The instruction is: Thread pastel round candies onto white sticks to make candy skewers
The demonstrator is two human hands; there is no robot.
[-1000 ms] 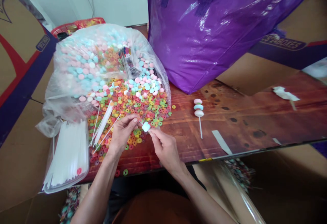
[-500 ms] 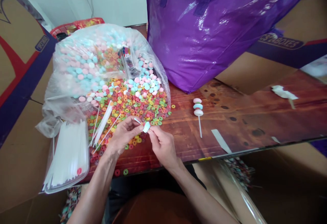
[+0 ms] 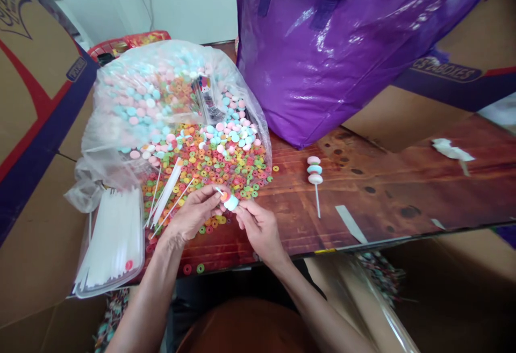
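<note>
Over the front of the table, a thin white stick [image 3: 218,189] carries a pale blue disc candy [image 3: 231,203] and an orange ring candy [image 3: 224,196]. My left hand [image 3: 193,213] is closed, its thumb and fingers pinching at the ring on the upper part of the stick. From the other side, my right hand [image 3: 260,229] pinches the lower end beside the blue candy; its fingers hide that part. Loose ring candies [image 3: 220,165] in several colours lie just behind my hands. A skewer of stacked candies [image 3: 315,170] lies to the right.
A clear plastic bag [image 3: 133,73] spills pink, blue and white disc candies [image 3: 237,135]. White sticks fill a clear tub [image 3: 139,267] at left. Behind stands a large purple bag [image 3: 342,63], with cardboard boxes [image 3: 44,181] on either side. Paper scraps [image 3: 451,150] lie far right.
The orange ring candy now shows against the blue disc on the stick; before, my left fingers mostly covered that spot. The whole view has shifted slightly. Both hands keep their pinch.
</note>
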